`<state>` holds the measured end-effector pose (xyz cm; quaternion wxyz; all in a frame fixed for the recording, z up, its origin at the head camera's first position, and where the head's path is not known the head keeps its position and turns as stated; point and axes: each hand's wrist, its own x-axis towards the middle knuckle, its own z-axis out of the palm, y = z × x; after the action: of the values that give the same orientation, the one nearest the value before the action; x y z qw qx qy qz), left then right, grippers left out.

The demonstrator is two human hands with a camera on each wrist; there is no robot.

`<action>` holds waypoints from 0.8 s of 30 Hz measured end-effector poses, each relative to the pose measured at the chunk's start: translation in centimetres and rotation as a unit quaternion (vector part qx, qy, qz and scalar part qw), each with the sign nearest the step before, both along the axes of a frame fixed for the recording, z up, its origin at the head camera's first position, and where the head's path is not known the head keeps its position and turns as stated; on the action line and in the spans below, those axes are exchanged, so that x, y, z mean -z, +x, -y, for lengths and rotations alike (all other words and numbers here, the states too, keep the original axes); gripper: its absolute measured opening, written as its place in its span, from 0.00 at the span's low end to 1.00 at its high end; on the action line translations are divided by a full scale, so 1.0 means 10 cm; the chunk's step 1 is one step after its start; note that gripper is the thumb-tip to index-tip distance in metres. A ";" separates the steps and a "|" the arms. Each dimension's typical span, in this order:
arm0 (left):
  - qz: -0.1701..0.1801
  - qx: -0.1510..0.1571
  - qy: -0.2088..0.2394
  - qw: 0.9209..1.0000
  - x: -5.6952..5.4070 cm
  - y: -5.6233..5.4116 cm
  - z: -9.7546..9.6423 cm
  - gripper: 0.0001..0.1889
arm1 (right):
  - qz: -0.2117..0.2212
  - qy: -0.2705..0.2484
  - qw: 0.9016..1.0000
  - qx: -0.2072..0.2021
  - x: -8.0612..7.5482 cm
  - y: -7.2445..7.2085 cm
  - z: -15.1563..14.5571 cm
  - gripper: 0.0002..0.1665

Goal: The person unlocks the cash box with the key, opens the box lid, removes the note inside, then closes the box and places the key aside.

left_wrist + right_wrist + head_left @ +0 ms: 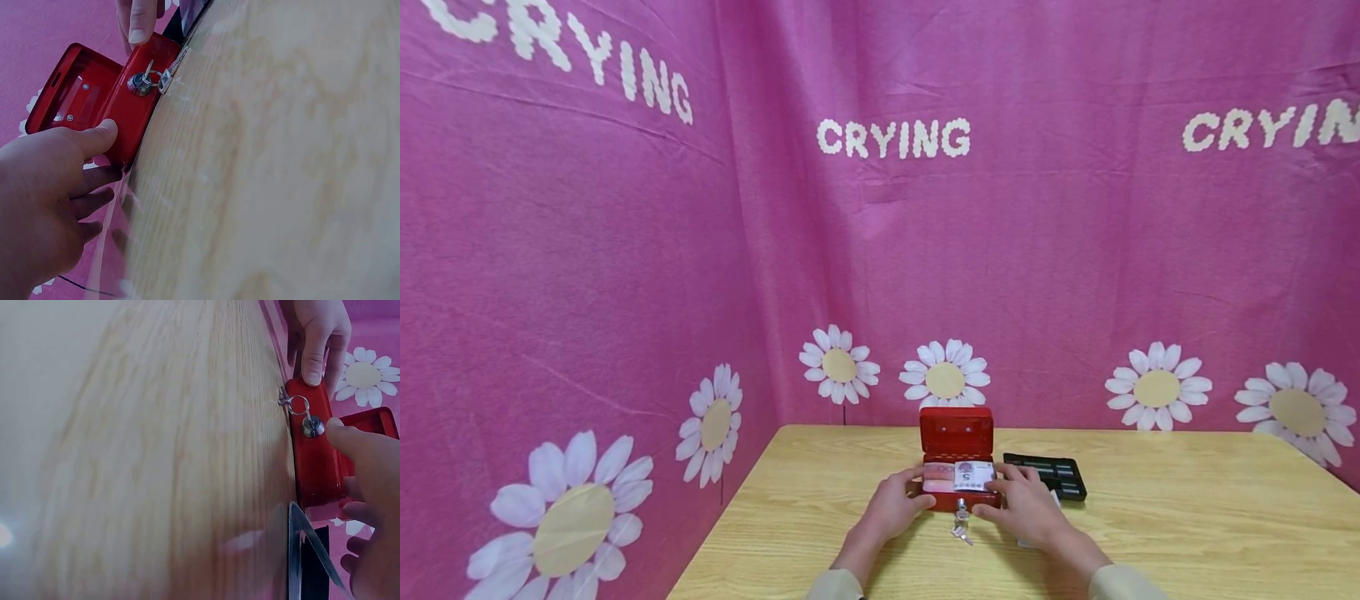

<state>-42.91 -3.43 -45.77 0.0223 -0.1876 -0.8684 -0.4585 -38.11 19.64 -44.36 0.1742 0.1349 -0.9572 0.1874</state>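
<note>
The red cash box (946, 502) stands on the tabletop (760, 517) with its lid (955, 433) raised at the back. Inside it lie pink banknotes (938, 477) in the left half and a whitish banknote (974, 476) marked 5 in the right half, the two side by side. A round lock (961, 504) sits in the box's front wall, and keys (962, 533) hang from it on a ring. The left hand (895, 506) holds the box's left front corner, thumb on the front wall and fingers at the side. The right hand (1028, 506) is at the box's right end, thumb at the front, fingers bent near the whitish banknote; whether they grip anything I cannot tell. Right of the box lies a black tray (1077, 477) with compartments, their contents too small to make out
</note>
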 end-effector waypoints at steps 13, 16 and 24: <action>-0.018 -0.004 -0.011 1.000 0.01 0.00 0.00 0.26 | -0.044 -0.098 0.994 0.034 0.00 -0.04 0.07 0.20; -0.017 -0.005 -0.011 1.000 0.01 0.00 -0.01 0.26 | -0.063 -0.105 0.991 0.056 0.00 -0.06 0.07 0.17; 0.011 -0.018 -0.014 1.000 0.00 -0.01 -0.01 0.27 | -0.056 -0.097 0.990 0.084 0.01 -0.13 0.03 0.15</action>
<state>-42.98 -3.29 -45.72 0.0188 -0.1674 -0.8780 -0.4480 -39.41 19.35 -44.48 0.2546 0.0468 -0.9313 0.2563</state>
